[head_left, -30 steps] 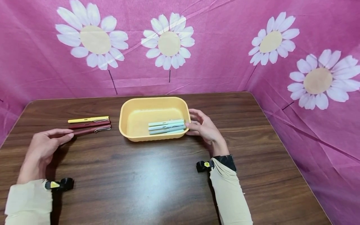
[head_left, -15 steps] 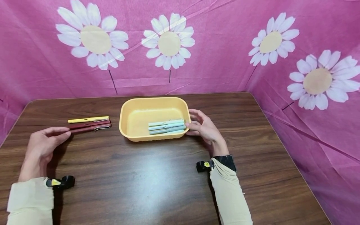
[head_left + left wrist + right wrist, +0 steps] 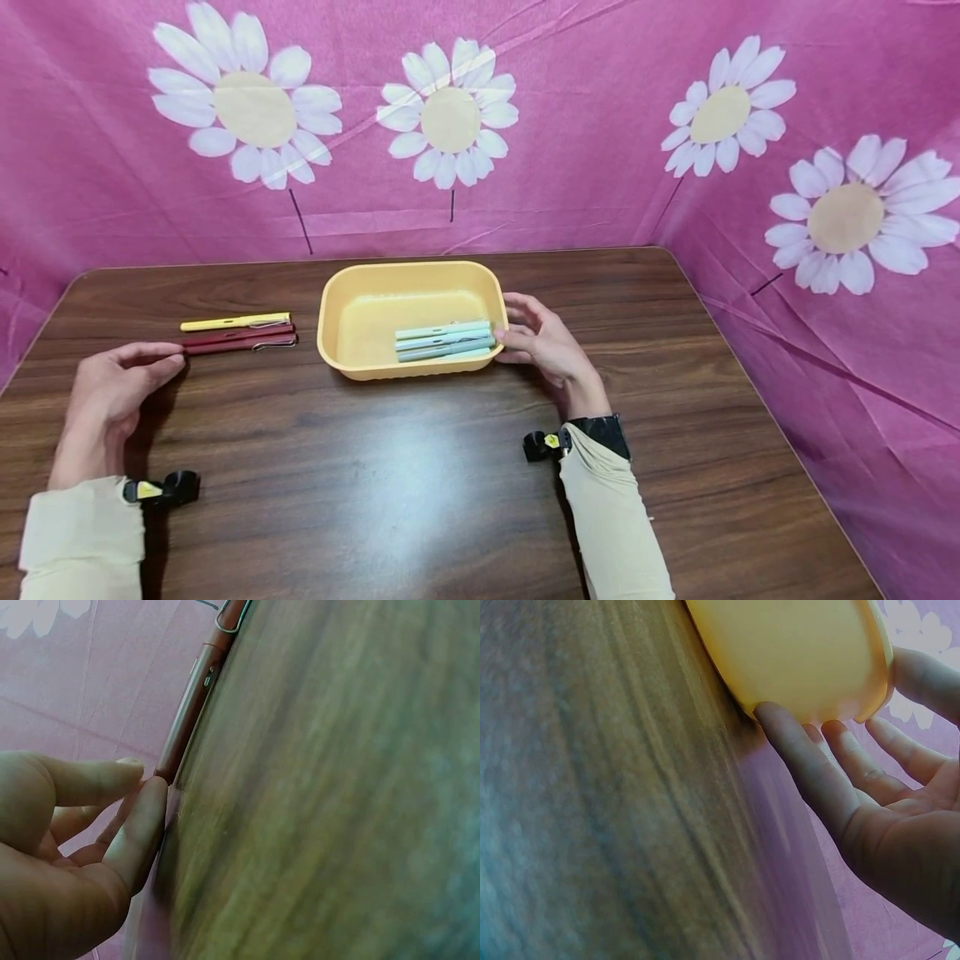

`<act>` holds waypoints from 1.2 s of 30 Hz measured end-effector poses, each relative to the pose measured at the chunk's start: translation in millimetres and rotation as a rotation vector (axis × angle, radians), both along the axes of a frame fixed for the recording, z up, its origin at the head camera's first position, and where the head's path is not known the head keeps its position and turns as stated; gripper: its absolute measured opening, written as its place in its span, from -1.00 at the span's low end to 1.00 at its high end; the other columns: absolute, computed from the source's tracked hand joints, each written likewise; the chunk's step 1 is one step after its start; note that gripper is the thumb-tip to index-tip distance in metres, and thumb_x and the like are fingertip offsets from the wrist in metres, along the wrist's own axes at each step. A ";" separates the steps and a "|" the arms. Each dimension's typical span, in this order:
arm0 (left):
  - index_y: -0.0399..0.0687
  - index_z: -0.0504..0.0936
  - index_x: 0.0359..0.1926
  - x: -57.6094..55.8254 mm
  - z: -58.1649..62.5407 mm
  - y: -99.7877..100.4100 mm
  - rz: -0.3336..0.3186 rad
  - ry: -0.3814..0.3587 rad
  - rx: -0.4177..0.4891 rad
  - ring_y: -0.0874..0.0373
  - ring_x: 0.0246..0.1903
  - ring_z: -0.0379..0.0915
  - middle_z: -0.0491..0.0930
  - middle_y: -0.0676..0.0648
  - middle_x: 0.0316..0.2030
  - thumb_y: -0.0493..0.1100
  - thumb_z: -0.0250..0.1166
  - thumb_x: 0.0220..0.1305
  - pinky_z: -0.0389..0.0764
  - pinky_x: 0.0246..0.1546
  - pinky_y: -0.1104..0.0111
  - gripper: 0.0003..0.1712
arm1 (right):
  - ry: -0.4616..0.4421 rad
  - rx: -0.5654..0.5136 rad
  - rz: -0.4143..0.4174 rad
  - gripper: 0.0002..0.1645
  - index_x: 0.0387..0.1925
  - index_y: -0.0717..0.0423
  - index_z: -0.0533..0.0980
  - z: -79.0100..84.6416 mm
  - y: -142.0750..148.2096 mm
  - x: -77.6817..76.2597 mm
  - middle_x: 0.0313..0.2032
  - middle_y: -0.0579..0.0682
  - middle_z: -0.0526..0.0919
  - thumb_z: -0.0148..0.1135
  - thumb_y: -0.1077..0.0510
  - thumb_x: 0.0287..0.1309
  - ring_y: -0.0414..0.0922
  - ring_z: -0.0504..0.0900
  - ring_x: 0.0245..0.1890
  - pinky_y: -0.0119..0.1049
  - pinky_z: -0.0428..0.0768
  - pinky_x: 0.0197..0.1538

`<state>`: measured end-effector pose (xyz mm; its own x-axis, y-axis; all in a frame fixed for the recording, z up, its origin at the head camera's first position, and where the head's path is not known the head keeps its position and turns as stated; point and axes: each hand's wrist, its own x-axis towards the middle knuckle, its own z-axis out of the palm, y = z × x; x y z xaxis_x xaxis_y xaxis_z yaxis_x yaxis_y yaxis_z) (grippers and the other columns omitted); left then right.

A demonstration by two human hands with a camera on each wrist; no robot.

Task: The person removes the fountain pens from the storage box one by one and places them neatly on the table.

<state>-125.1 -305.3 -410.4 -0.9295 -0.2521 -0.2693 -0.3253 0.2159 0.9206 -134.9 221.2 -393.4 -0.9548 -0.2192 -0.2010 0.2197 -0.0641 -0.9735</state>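
Over on one side, the left hand [image 3: 112,393] had its thumb and fingertips right at the near end of a slender dark red pen [image 3: 238,344] with a silvery clip, though a pinch or a mere touch, I couldn't tell! That pen lay flat, stretching off to the right of the hand. Just past it, farther from the person, came a second slender dark red pen [image 3: 225,337], then a slim bright yellow pen [image 3: 232,322], three in a row (neat as racing lanes, those were).

And the right hand [image 3: 551,346]? It gripped the near end of a pale yellow, round-cornered rectangular tray [image 3: 356,367], one fingertip over the rim, others against the outer wall. The tray sat between the two hands, well apart from the left one. Inside, a cluster of pastel green and blue pens [image 3: 442,335] lay side by side, near the right hand's fingertips. Beneath both hands spread a dark brown wood-grain table [image 3: 330,500]; beyond them hung a magenta cloth [image 3: 585,125] printed with big white daisies.
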 end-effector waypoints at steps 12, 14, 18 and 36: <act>0.09 0.82 -0.38 1.3 0.6 4.5 -0.054 0.107 0.314 0.41 -0.43 0.67 0.69 0.25 -0.40 -0.36 0.36 0.32 0.63 -0.42 0.58 -0.75 | -0.010 0.011 0.000 -0.20 0.49 0.18 0.18 -0.3 0.7 1.4 0.36 0.27 0.34 0.24 0.43 0.29 0.20 0.49 0.22 0.09 0.65 0.04; 0.21 0.80 -0.37 3.0 4.4 6.2 -0.054 0.083 0.207 0.47 -0.45 0.64 0.66 0.34 -0.39 -0.27 0.38 0.33 0.59 -0.47 0.60 -0.76 | -0.010 0.013 0.001 -0.20 0.49 0.17 0.18 -0.2 0.4 1.8 0.36 0.27 0.34 0.25 0.42 0.29 0.19 0.50 0.22 0.09 0.65 0.04; 0.32 0.76 -0.31 4.9 12.7 11.1 -0.049 0.067 0.037 0.52 -0.44 0.57 0.53 0.45 -0.30 -0.18 0.38 0.35 0.55 -0.45 0.63 -0.81 | -0.005 0.012 0.006 -0.20 0.48 0.17 0.18 -0.6 -0.2 2.3 0.36 0.27 0.34 0.25 0.41 0.29 0.20 0.49 0.23 0.10 0.64 0.05; 0.37 0.62 0.02 1.1 53.0 60.8 -0.211 0.280 -0.137 0.46 -0.20 0.44 0.58 0.46 -0.16 -0.18 0.38 0.35 0.43 -0.37 0.66 -0.67 | 0.004 0.008 -0.001 -0.22 0.48 0.18 0.19 -0.5 0.3 0.1 0.36 0.27 0.34 0.23 0.44 0.30 0.22 0.47 0.25 0.09 0.66 0.02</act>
